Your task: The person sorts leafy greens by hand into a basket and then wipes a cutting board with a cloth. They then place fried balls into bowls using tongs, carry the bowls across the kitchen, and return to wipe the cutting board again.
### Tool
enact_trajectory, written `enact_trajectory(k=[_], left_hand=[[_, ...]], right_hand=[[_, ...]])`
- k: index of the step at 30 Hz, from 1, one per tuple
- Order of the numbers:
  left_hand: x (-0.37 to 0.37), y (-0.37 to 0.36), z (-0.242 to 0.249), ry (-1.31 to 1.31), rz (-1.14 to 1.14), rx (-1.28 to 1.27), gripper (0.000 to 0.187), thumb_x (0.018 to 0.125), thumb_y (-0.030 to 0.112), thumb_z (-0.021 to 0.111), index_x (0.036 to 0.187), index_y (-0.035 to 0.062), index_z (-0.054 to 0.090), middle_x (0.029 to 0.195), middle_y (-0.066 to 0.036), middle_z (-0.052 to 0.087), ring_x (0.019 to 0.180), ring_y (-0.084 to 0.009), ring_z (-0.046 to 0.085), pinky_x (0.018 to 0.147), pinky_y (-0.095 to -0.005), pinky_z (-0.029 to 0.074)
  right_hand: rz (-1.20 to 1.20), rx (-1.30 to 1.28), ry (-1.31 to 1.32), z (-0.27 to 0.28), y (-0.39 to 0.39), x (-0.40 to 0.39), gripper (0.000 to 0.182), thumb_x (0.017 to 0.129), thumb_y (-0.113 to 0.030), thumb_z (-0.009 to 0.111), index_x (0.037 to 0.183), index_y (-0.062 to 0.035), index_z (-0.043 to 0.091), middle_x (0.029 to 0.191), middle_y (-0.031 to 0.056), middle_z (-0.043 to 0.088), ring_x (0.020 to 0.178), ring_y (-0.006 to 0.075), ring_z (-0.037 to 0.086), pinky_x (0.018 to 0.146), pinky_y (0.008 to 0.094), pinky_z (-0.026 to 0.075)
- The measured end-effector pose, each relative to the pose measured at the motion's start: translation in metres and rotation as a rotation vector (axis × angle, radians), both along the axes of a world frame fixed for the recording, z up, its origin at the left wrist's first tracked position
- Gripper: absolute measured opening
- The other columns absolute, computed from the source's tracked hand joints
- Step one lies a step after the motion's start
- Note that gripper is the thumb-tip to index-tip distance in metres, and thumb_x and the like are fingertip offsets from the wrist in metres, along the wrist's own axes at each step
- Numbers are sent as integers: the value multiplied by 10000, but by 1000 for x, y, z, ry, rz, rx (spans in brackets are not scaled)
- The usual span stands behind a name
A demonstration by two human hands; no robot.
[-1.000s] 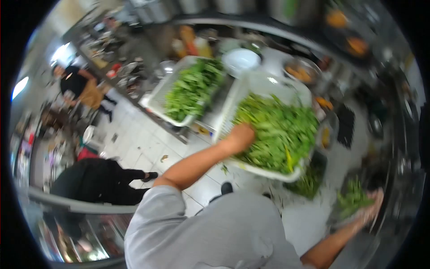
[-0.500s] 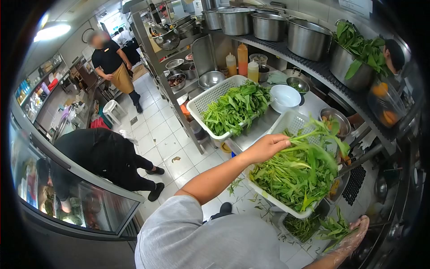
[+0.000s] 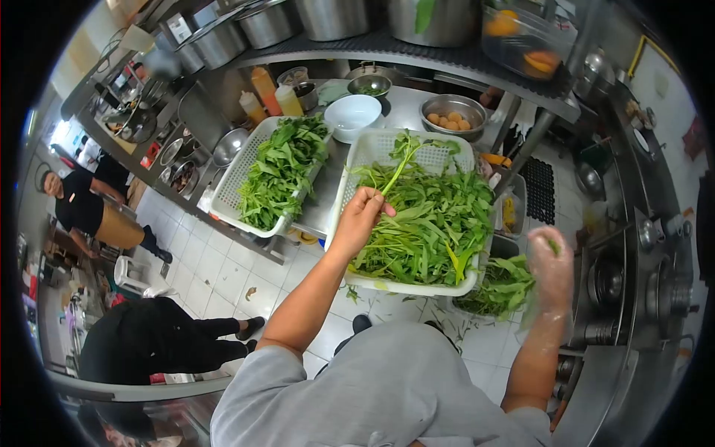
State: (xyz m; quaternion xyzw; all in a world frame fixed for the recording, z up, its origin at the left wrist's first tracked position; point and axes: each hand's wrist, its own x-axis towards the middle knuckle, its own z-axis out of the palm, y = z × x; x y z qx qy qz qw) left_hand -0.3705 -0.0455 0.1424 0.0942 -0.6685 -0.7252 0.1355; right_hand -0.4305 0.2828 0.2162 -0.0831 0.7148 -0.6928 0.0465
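Observation:
My bare left hand pinches a thin green stem above the near white perforated basket. That basket is heaped with long-leaved greens. To its right, my right hand, in a clear plastic glove and slightly blurred, is closed round a bunch of leafy greens. The leaves hang over a dark tub on the floor side, which is partly hidden. A second white basket with more leafy greens stands to the left.
A white bowl, sauce bottles and a metal bowl of round orange-brown items are on the counter. Steel pots line the shelf above. A person in black bends at left; another person stands farther back.
My view has swung right. My left hand has drawn back from over the basket with a stem. My right hand has risen from low at the right, its bunch now beside the basket.

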Motion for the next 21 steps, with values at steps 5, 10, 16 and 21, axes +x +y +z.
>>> enact_trajectory(k=[5, 10, 16, 21], left_hand=[[-3, 14, -2, -28, -49, 96, 144, 960, 234, 454, 879, 118, 479, 802, -58, 646, 550, -39, 368, 507, -174, 315], [1, 29, 6, -167, -83, 308, 167, 960, 247, 448, 934, 93, 506, 787, -53, 621, 522, -55, 365, 475, -170, 311], [13, 39, 15, -220, -158, 462, 224, 956, 260, 467, 1075, 79, 524, 732, -7, 527, 514, -41, 330, 443, -167, 261], [14, 48, 8, -210, -159, 436, 237, 951, 258, 489, 1136, 113, 518, 716, 10, 507, 561, -40, 368, 431, -161, 254]], right_hand=[[218, 392, 565, 17, -55, 11, 96, 790, -102, 620, 859, -44, 653, 793, 85, 658, 745, 220, 627, 704, 318, 492], [273, 511, 781, 6, -83, 0, 96, 783, -102, 631, 846, -33, 653, 829, 128, 659, 753, 284, 628, 688, 343, 492], [279, 568, 681, 3, -92, -6, 134, 795, -136, 632, 885, -39, 647, 840, 144, 650, 773, 304, 623, 689, 357, 487], [333, 481, 462, -12, -107, -18, 197, 845, -200, 618, 921, -19, 634, 831, 110, 658, 763, 234, 623, 693, 332, 475]])
